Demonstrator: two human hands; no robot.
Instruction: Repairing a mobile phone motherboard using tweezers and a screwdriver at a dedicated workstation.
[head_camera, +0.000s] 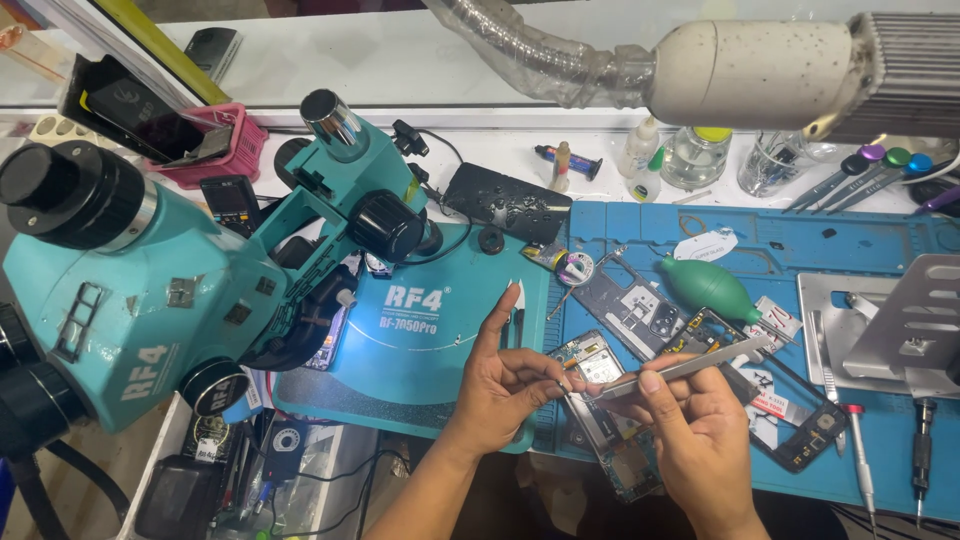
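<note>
— What lay around the hands on that bench?

— A teal stereo microscope (150, 270) filled the left side, its base plate (420, 340) under the left hand. To the right was a blue work mat (780, 250) with an opened phone (600, 400), a loose phone frame (640, 300), a green rubber air blower (708, 287), and a screwdriver (858, 455) near a grey metal stand (900, 320). Bottles and a glass jar (695, 155) stood at the back; a pale fume hose (700, 65) crossed overhead.

— Did anything block the view?

— The hands covered part of the opened phone.

— And the hands themselves?

— The left hand (505, 385) was pinched on something too small to identify, index finger raised. The right hand (700, 430) gripped metal tweezers (690, 365), whose tip met the left fingertips above the phone.
</note>
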